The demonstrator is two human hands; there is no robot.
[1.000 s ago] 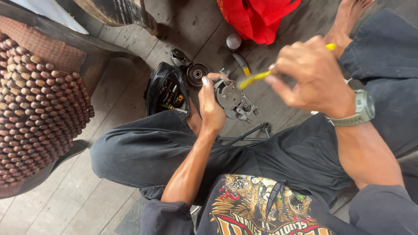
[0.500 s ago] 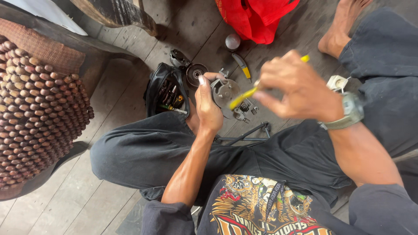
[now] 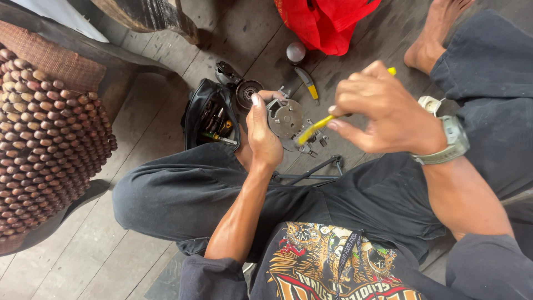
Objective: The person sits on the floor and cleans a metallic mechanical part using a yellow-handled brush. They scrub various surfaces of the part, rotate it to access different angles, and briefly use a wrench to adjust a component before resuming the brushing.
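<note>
— What can't you make out?
— My right hand (image 3: 388, 114) is blurred and hides most of the yellow tool (image 3: 313, 129).
— Anything else?
— The red bag (image 3: 327, 22) is cut off at the top edge.

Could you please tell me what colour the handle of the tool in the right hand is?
Yellow handle, head view.

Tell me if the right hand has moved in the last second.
Yes. The right hand with the yellow tool has shifted left, toward the metal part, away from the bare foot.
</note>
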